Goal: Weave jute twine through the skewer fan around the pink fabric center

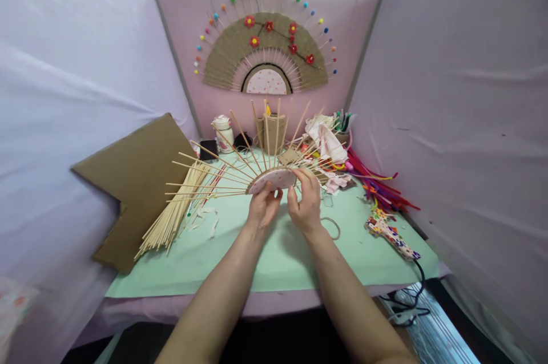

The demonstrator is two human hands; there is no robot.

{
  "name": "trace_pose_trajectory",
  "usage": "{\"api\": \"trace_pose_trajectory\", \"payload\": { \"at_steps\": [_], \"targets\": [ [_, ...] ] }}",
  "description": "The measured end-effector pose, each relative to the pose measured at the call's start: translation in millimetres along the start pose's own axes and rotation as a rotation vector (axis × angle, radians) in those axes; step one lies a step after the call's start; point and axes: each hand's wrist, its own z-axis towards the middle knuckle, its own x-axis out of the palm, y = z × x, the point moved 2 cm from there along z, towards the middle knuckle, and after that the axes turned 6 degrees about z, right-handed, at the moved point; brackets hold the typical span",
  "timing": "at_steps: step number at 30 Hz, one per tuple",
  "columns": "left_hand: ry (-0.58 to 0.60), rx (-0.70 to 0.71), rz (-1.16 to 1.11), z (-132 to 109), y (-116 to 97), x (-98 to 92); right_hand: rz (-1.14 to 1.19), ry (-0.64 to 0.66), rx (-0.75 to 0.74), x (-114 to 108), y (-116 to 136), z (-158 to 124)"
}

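Above the middle of the table I hold a fan frame, a half-round base (274, 180) faced in white with pink spots, with thin wooden sticks (231, 163) spreading out from its curved edge. My left hand (263, 207) grips the base from below near its left half, thumb on the front face. At its right end, my right hand (307, 198) pinches the edge between bent fingers and thumb. The backs of the sticks and the far side of the base are hidden from me.
A bundle of sticks (175, 210) lies left beside brown cardboard (141, 181). At right are a glue gun (396, 238) with a cord and colourful pipe cleaners (381, 176). A white bottle (223, 133) stands behind. A finished fan (268, 47) hangs on the back wall.
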Motion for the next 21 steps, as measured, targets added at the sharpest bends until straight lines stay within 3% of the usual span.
{"api": "trace_pose_trajectory", "payload": {
  "at_steps": [6, 13, 21],
  "targets": [
    [0.081, -0.006, 0.050, -3.5, 5.6, 1.1, -0.003, -0.013, -0.024, -1.5, -2.1, 0.5],
    [0.086, 0.016, 0.085, -3.1, 6.0, 0.2, -0.022, -0.001, -0.030, -1.3, -1.2, 0.9],
    [0.098, 0.009, 0.096, -4.3, 7.5, 3.2, -0.099, -0.111, -0.042, -3.7, 5.0, -3.8]
  ]
}}
